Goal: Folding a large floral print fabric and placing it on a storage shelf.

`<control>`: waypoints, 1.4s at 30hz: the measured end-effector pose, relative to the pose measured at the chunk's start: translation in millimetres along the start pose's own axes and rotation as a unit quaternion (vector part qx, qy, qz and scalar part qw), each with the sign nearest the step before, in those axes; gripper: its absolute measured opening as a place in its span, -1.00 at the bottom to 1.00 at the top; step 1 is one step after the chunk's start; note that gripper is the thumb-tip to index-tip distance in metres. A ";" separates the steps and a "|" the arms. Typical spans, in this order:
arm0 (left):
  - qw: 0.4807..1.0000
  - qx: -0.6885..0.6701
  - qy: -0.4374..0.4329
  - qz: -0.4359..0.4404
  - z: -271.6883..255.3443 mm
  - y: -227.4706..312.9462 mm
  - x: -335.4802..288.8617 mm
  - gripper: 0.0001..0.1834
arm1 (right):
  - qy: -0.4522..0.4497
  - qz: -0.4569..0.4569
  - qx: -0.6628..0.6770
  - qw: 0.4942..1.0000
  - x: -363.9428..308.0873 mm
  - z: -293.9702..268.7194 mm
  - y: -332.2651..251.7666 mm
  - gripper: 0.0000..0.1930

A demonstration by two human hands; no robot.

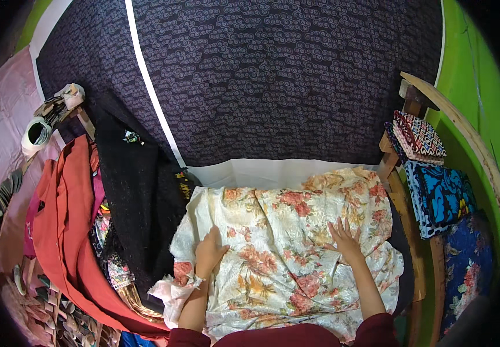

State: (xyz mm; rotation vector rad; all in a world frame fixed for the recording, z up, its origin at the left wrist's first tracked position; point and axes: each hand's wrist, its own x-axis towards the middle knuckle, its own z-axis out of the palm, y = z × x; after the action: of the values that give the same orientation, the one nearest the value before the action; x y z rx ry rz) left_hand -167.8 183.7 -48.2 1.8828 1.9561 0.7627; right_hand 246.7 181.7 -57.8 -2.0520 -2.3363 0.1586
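Note:
A cream floral fabric [284, 243] with coral and orange flowers lies spread and wrinkled in front of me, over a dark surface that shows at its right edge. My left hand [209, 251] rests on the cloth's left part, thumb held away from the fingers. On the right part of the same cloth, my right hand [345, 240] lies flat with its fingers spread. Neither hand grips anything that I can see. A frayed, bunched corner of the fabric sits beside my left forearm.
Black cloth [131, 196] and coral-red cloth [73, 231] hang at the left. Folded patterned fabrics, including a blue one [441, 194], are stacked on a wooden frame [400, 202] at the right. Dark patterned cloth [284, 81] covers the far side. Shoes [71, 321] lie at lower left.

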 end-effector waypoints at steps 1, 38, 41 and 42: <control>0.991 0.043 0.057 0.110 9.9 -9.2 -0.8 -0.49 | 0.010 0.001 0.003 1.000 -1.9 4.3 3.4 -0.20; 0.990 -0.056 0.119 -0.053 -126.2 -22.4 -204.1 -0.88 | -0.210 0.040 0.260 0.942 -211.4 -41.6 -98.2 -0.30; 0.996 -0.019 0.041 -0.073 -128.9 -39.1 -213.4 -0.85 | -0.200 0.044 0.255 0.945 -228.7 -41.0 -104.7 -0.30; 0.995 -0.013 0.020 -0.093 -132.8 -37.1 -218.0 -0.84 | -0.199 0.046 0.251 0.946 -233.7 -40.5 -107.2 -0.30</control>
State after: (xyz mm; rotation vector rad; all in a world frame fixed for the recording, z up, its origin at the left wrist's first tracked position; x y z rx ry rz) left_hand -256.4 -51.8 8.5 1.6533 2.1000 0.7708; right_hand 175.0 -60.9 3.4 -1.9896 -2.0685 1.1377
